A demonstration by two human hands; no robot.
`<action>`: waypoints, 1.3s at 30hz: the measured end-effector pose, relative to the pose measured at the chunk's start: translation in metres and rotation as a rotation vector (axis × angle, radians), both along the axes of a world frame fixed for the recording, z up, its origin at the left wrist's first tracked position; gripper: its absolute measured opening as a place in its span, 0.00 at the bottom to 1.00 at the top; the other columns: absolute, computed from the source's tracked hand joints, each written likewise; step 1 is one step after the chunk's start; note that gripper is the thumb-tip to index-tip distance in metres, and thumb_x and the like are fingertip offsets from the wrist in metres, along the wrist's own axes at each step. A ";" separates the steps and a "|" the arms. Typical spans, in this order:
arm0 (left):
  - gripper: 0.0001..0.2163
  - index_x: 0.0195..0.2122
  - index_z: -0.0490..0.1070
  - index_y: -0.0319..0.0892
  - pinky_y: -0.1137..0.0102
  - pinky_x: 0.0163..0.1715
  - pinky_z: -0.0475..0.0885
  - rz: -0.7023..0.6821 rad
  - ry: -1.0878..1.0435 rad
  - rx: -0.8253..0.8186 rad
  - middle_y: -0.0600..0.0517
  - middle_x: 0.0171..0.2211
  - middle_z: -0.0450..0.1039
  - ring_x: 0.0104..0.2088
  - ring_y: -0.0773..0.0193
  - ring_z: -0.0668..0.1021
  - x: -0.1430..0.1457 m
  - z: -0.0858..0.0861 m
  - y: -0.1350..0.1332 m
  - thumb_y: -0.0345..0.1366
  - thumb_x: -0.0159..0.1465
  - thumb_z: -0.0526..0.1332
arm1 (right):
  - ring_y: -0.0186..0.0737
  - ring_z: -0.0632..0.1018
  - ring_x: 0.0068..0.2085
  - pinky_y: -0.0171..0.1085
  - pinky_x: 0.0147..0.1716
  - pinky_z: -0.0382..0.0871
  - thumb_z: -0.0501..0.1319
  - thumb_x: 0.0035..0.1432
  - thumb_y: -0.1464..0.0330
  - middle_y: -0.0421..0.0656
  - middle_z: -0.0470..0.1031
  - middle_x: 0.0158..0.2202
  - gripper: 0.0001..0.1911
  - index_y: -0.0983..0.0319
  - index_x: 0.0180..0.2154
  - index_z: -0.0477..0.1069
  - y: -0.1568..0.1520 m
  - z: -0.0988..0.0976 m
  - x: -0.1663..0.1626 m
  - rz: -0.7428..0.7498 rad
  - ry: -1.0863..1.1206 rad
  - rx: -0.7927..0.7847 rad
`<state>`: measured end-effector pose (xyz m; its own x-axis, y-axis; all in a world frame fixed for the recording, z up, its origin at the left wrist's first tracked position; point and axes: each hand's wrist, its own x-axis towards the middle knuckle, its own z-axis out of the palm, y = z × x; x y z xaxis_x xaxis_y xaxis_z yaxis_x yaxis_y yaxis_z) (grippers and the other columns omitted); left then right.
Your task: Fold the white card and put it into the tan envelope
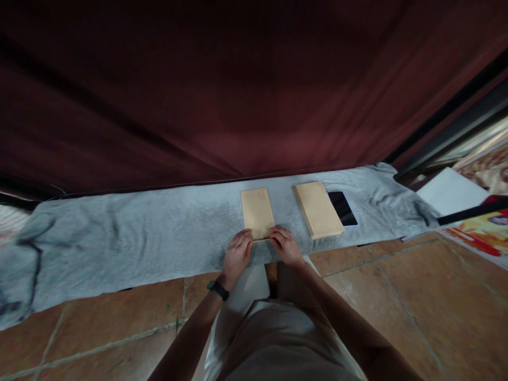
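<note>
1. Tan, flat paper envelope (257, 212), rectangular, lies on the grey fleecy cloth (130, 238) that covers the long tabletop; both hands meet at its near short edge.
2. Left hand (237, 255) has its fingers (245, 237) gently curled, tips resting at the envelope's near left corner; whether they pinch the edge or only press on it cannot be told. A black band (218, 290) circles that wrist.
3. Right hand (286, 246) mirrors it, fingers (278, 233) bent over the near right corner, touching the paper, not clenched.
4. The envelope stretches away from the fingers toward the dark red curtain (238, 90) behind.
5. Just to the right, apart from the hands, sits a thicker stack of tan envelopes (318, 209), slightly angled, and beside it a black glossy phone (343, 208) lying flat.
6. Terracotta floor tiles (397, 286) show below the cloth's edge.
</note>
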<state>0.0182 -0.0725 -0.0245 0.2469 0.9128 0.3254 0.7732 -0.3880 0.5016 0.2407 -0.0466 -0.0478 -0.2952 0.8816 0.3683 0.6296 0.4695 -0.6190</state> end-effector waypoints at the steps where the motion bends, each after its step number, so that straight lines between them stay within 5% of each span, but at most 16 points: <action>1: 0.09 0.45 0.72 0.43 0.56 0.60 0.72 0.014 0.001 -0.005 0.45 0.55 0.76 0.59 0.56 0.76 0.001 0.000 0.000 0.33 0.73 0.52 | 0.47 0.77 0.52 0.49 0.55 0.71 0.57 0.69 0.69 0.48 0.78 0.51 0.09 0.59 0.42 0.77 0.000 0.000 0.000 -0.009 -0.014 -0.002; 18: 0.09 0.48 0.72 0.43 0.58 0.56 0.73 0.104 -0.062 0.013 0.45 0.52 0.78 0.54 0.56 0.78 0.009 -0.001 0.002 0.30 0.70 0.56 | 0.45 0.74 0.52 0.43 0.50 0.65 0.59 0.64 0.72 0.48 0.75 0.51 0.05 0.61 0.42 0.71 -0.003 0.004 -0.014 -0.211 -0.132 -0.010; 27: 0.20 0.63 0.68 0.41 0.58 0.66 0.66 -0.112 0.226 0.054 0.45 0.64 0.70 0.66 0.57 0.69 0.025 -0.006 -0.021 0.29 0.72 0.52 | 0.46 0.74 0.54 0.44 0.52 0.67 0.57 0.67 0.72 0.49 0.75 0.51 0.07 0.61 0.43 0.73 -0.004 0.008 -0.014 -0.224 -0.105 -0.001; 32: 0.22 0.65 0.66 0.37 0.57 0.67 0.65 -0.114 0.304 0.023 0.42 0.65 0.68 0.66 0.56 0.69 0.028 -0.010 -0.025 0.30 0.71 0.52 | 0.47 0.72 0.60 0.49 0.59 0.68 0.52 0.71 0.70 0.52 0.73 0.58 0.16 0.62 0.53 0.74 -0.018 0.013 -0.021 -0.079 -0.037 0.021; 35: 0.24 0.63 0.68 0.32 0.56 0.67 0.65 -0.097 0.331 0.007 0.38 0.64 0.69 0.66 0.54 0.69 0.027 -0.016 -0.026 0.25 0.66 0.53 | 0.45 0.69 0.65 0.49 0.65 0.64 0.49 0.72 0.68 0.51 0.71 0.63 0.22 0.64 0.64 0.66 -0.033 0.018 -0.033 0.090 -0.072 0.013; 39: 0.25 0.64 0.66 0.29 0.55 0.68 0.63 -0.063 0.333 -0.026 0.36 0.64 0.68 0.67 0.53 0.67 0.027 -0.017 -0.029 0.24 0.65 0.51 | 0.46 0.65 0.69 0.51 0.68 0.60 0.49 0.73 0.67 0.52 0.65 0.68 0.28 0.66 0.70 0.56 -0.046 0.021 -0.040 0.089 -0.198 -0.015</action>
<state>0.0453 -0.1020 -0.0418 0.3918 0.8993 0.1944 0.8713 -0.4305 0.2356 0.2011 -0.0924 -0.0272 -0.4373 0.8539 0.2824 0.6960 0.5201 -0.4950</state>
